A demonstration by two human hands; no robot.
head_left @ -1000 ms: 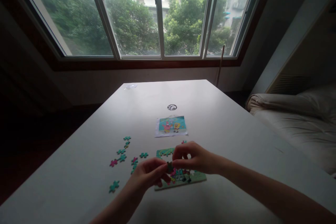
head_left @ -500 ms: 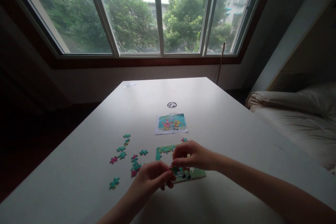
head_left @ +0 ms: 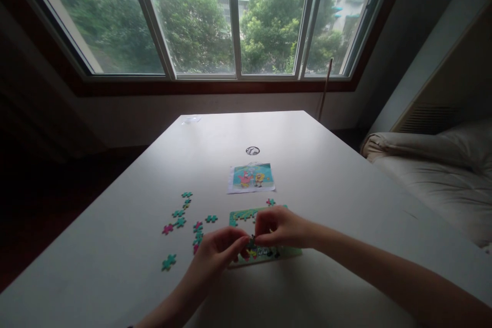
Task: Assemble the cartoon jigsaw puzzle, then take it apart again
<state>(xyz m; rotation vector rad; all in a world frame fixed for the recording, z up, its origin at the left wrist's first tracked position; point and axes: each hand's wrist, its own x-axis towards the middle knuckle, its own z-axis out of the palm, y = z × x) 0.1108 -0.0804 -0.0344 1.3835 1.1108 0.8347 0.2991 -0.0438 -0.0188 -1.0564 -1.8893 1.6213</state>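
Observation:
Over the partly filled jigsaw board (head_left: 295,252), my two hands meet fingertip to fingertip. A small dark puzzle piece (head_left: 252,240) shows between them, its picture too small to make out. My right hand (head_left: 279,226) pinches it from the right and covers the board's upper right part. From the left, my left hand (head_left: 223,246) has thumb and forefinger closed at its other edge, above the lower left of the board. The board's top border and bottom rows hold pieces, and its pale middle shows bare. Fingers hide part of the lower rows.
Loose puzzle pieces (head_left: 179,222) lie left of the board, with one teal piece (head_left: 168,262) nearer me. A pink and teal piece (head_left: 271,202) sits behind the board. Beyond is a cartoon picture sheet (head_left: 251,178) on the white table (head_left: 115,246). A sofa (head_left: 423,164) stands at right.
My left hand has shifted slightly up, uncovering a yellow piece in the board's lower rows. Both hands stay close together at the small piece. The view has tilted very slightly.

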